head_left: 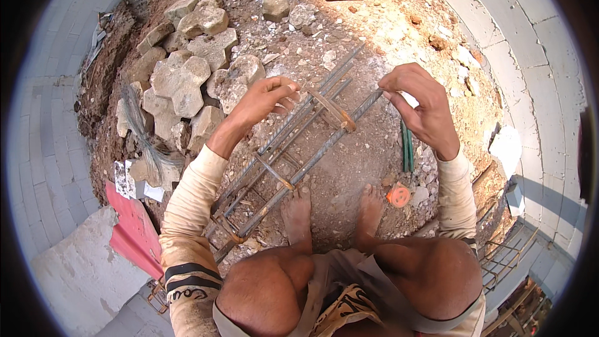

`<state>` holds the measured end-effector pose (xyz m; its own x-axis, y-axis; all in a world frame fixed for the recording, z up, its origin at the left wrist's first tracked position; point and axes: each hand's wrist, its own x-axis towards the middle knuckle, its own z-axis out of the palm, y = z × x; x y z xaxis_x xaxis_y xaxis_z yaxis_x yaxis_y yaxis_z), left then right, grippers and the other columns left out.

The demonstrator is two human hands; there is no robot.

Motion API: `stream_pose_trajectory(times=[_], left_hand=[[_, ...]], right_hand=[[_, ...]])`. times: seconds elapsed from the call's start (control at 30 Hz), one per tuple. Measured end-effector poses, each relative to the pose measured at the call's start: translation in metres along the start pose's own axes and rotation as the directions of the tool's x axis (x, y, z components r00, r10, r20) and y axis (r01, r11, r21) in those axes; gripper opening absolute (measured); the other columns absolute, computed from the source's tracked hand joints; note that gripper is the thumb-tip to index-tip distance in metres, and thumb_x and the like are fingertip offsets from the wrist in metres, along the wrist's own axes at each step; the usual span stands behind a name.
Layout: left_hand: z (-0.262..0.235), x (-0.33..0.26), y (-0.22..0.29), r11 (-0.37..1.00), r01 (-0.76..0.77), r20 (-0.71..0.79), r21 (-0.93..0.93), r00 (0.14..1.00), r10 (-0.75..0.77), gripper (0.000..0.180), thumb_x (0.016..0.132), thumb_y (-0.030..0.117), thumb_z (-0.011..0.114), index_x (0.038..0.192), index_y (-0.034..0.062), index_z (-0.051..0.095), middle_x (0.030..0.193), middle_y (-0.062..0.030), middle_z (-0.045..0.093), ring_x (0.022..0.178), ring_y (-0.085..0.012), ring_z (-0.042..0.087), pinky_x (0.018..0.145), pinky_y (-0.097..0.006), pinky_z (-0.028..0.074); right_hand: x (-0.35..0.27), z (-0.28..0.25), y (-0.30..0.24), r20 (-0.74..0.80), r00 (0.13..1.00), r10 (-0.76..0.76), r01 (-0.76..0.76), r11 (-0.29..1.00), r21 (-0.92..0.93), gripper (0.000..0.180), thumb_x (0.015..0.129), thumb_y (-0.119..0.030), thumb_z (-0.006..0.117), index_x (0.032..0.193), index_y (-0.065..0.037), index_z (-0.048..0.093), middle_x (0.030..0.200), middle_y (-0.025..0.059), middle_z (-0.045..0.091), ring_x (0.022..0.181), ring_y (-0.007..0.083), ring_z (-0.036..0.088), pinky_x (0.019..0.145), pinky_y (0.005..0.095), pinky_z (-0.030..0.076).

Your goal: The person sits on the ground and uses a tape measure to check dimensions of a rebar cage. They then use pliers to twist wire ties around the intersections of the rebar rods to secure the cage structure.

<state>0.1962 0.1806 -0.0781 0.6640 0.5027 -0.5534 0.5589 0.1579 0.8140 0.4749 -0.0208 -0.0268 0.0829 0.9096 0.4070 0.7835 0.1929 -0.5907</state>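
Observation:
A cage of long ribbed steel bars (293, 143) tied with rusty square stirrups (334, 112) lies slanted on the dirt in front of my bare feet. My left hand (265, 97) grips the upper bars beside the top stirrup. My right hand (418, 100) is closed on the end of the right-hand bar, fingers pinched around it. I squat with both knees at the lower edge of the view.
A pile of hexagonal paving stones (187, 75) lies to the left, with a bundle of thin tie wire (140, 131) beside it. Green-handled pincers (407, 146) and an orange round object (398, 195) lie by my right foot. More stirrups (505, 256) sit at lower right; a red sheet (134, 231) at lower left.

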Motion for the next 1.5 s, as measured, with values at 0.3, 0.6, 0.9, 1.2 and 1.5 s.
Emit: stream_pose_trajectory(times=[0.3, 0.6, 0.9, 1.2, 1.5], left_hand=[[0.018, 0.007, -0.03, 0.918, 0.208, 0.319, -0.338, 0.943, -0.096, 0.042, 0.108, 0.03, 0.06, 0.136, -0.0012, 0.065, 0.115, -0.0129, 0.077, 0.092, -0.0161, 0.076, 0.082, -0.026, 0.063], [0.038, 0.026, -0.037, 0.897, 0.216, 0.325, -0.387, 0.942, -0.086, 0.044, 0.105, 0.029, 0.066, 0.139, 0.0008, 0.065, 0.123, -0.0148, 0.075, 0.096, -0.0182, 0.077, 0.083, -0.024, 0.064], [0.017, 0.02, -0.045, 0.785, 0.086, 0.368, -0.614, 0.911, 0.188, 0.036, 0.105, 0.012, 0.063, 0.136, -0.006, 0.064, 0.121, -0.0182, 0.074, 0.104, -0.0214, 0.076, 0.089, -0.028, 0.065], [0.023, 0.027, -0.061, 0.885, 0.021, 0.236, -0.465, 0.966, 0.101, 0.028, 0.1, 0.012, 0.072, 0.123, -0.0038, 0.069, 0.107, -0.0134, 0.077, 0.1, -0.0197, 0.076, 0.088, -0.029, 0.063], [0.012, 0.0, -0.014, 0.937, -0.2, -0.087, -0.287, 0.979, 0.183, 0.017, 0.096, 0.013, 0.079, 0.101, -0.0022, 0.076, 0.092, -0.008, 0.078, 0.08, -0.0124, 0.073, 0.073, -0.027, 0.061]], right_hand=[[0.067, 0.039, 0.0, 0.444, 0.841, -0.308, 0.349, 0.937, -0.01, 0.014, 0.078, -0.006, 0.076, 0.084, -0.007, 0.064, 0.086, 0.0059, 0.06, 0.088, 0.0277, 0.061, 0.073, 0.0424, 0.052], [0.062, 0.061, 0.008, 0.62, 0.735, -0.274, 0.481, 0.856, -0.192, 0.019, 0.083, -0.011, 0.072, 0.102, -0.013, 0.074, 0.079, 0.0067, 0.066, 0.078, 0.0271, 0.067, 0.064, 0.0411, 0.052], [0.045, 0.066, 0.016, 0.449, 0.871, -0.202, 0.228, 0.974, -0.004, 0.016, 0.083, -0.003, 0.071, 0.099, -0.008, 0.071, 0.078, 0.0134, 0.066, 0.07, 0.0339, 0.066, 0.063, 0.0452, 0.052], [0.063, 0.068, 0.002, 0.564, 0.802, -0.197, 0.195, 0.979, 0.064, 0.008, 0.087, -0.004, 0.069, 0.094, -0.004, 0.067, 0.082, 0.0179, 0.069, 0.071, 0.0385, 0.067, 0.066, 0.0465, 0.052], [0.052, 0.063, -0.017, 0.409, 0.895, -0.18, 0.271, 0.946, -0.176, 0.02, 0.091, -0.01, 0.068, 0.109, -0.008, 0.061, 0.101, 0.0111, 0.061, 0.102, 0.0313, 0.062, 0.076, 0.0412, 0.054]])
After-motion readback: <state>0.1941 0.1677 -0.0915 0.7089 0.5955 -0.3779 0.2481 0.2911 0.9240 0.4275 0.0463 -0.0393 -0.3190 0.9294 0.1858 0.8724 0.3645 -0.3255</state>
